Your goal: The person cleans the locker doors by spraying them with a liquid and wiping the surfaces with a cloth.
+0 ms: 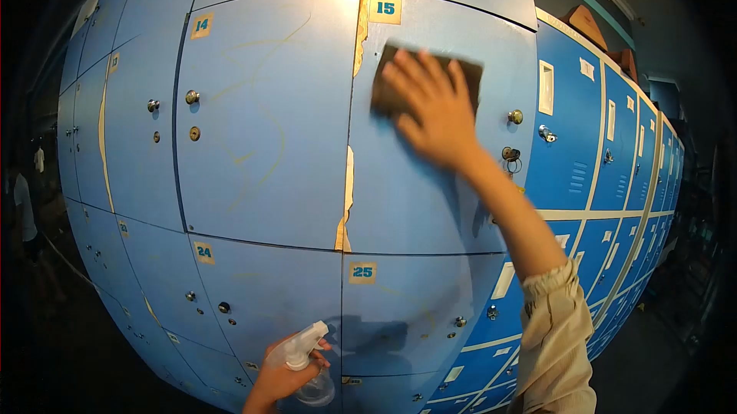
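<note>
With fingers spread, my right hand [437, 111] presses a dark cloth [384, 95] flat against the upper part of the blue locker door [430, 199] numbered 15. Low in the view, my left hand [284, 376] grips a clear spray bottle [315, 391] with a white trigger head [307, 341], in front of the doors numbered 24 and 25. Door 15 has a round knob [515, 117] and, beneath it, a lock with keys [511, 155] hanging from it. Peeled, chipped edging [347, 191] runs down the door's left side.
More light-blue doors lie to the left, among them locker 14 [261, 122] with its knob [192, 97]. Darker blue metal lockers [568, 138] with white frames recede to the right. Brown objects [587, 28] sit on top of them. A person [23, 207] stands at the far left.
</note>
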Demonstrator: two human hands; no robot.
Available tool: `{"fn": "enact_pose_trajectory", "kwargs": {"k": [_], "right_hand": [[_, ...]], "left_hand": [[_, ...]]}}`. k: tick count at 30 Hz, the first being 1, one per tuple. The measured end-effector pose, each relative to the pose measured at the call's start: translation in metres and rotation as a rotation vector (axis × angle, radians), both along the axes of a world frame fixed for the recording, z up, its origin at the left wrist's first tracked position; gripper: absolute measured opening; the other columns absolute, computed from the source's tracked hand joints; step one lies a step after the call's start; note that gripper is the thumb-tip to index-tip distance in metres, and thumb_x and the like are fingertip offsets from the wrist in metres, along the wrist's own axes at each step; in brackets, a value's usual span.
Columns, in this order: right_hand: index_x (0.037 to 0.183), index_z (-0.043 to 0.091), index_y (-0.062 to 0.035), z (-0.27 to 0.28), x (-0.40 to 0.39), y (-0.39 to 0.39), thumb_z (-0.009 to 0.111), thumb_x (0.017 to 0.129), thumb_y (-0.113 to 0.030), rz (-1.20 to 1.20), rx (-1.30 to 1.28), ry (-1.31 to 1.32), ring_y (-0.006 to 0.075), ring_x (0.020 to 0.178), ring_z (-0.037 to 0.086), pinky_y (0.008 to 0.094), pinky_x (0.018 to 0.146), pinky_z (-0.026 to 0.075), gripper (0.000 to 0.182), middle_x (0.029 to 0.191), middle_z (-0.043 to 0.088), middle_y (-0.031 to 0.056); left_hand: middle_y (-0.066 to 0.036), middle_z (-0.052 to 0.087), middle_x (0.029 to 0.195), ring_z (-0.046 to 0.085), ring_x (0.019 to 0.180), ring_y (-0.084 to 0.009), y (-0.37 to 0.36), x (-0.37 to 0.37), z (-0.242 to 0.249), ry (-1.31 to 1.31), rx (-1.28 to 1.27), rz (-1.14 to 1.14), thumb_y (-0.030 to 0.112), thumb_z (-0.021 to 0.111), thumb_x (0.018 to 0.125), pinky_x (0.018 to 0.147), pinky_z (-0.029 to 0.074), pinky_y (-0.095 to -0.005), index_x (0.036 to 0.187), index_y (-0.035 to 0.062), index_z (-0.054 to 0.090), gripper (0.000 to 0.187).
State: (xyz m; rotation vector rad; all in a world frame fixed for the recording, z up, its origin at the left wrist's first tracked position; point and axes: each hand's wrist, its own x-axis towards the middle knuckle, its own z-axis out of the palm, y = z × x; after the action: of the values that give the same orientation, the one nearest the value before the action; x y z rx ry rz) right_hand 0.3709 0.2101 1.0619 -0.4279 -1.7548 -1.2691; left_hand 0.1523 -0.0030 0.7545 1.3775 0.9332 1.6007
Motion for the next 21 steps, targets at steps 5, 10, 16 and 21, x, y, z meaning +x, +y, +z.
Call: {"fn": "enact_pose_trajectory", "kwargs": {"k": [5, 10, 16, 21], "right_hand": [[0.147, 0.042, -0.0239, -0.156, -0.003, -0.021, 0.07, 0.076, -0.038, 0.021, -0.278, -0.418, 0.0269, 0.149, 0.021, 0.0549, 0.117, 0.013, 0.078, 0.159, 0.028, 0.0058], [0.15, 0.035, -0.0247, -0.198, 0.002, -0.019, 0.071, 0.075, -0.046, 0.011, -0.252, -0.601, 0.0225, 0.149, 0.02, 0.0522, 0.118, 0.013, 0.085, 0.161, 0.024, 0.0017], [0.149, 0.037, -0.0264, -0.117, -0.005, -0.016, 0.071, 0.074, -0.044, -0.011, -0.205, -0.636, 0.0222, 0.148, 0.021, 0.0519, 0.119, 0.013, 0.084, 0.161, 0.025, 0.0016], [0.147, 0.041, -0.0261, -0.003, -0.029, -0.012, 0.068, 0.076, -0.039, -0.024, -0.015, -0.284, 0.0253, 0.146, 0.026, 0.0516, 0.117, 0.019, 0.077, 0.157, 0.032, 0.0024]], "left_hand": [[-0.013, 0.067, 0.107, 0.068, 0.085, -0.017, -0.004, -0.002, -0.002, 0.012, -0.002, -0.041, -0.008, 0.064, 0.079, 0.076, 0.058, -0.0309, 0.126, -0.0088, 0.055, 0.047], [-0.013, 0.068, 0.106, 0.068, 0.085, -0.0152, -0.008, -0.003, 0.0, 0.031, -0.017, -0.086, -0.008, 0.066, 0.079, 0.077, 0.057, -0.0295, 0.125, -0.0086, 0.056, 0.047], [-0.012, 0.068, 0.105, 0.068, 0.086, -0.0155, -0.001, -0.005, 0.0, 0.029, 0.006, -0.06, -0.007, 0.066, 0.078, 0.077, 0.058, -0.0296, 0.125, -0.0082, 0.056, 0.048], [-0.011, 0.068, 0.104, 0.068, 0.085, -0.0152, 0.003, -0.004, 0.0, 0.016, -0.024, -0.059, -0.007, 0.067, 0.078, 0.078, 0.058, -0.0298, 0.124, -0.0075, 0.056, 0.048]]}}
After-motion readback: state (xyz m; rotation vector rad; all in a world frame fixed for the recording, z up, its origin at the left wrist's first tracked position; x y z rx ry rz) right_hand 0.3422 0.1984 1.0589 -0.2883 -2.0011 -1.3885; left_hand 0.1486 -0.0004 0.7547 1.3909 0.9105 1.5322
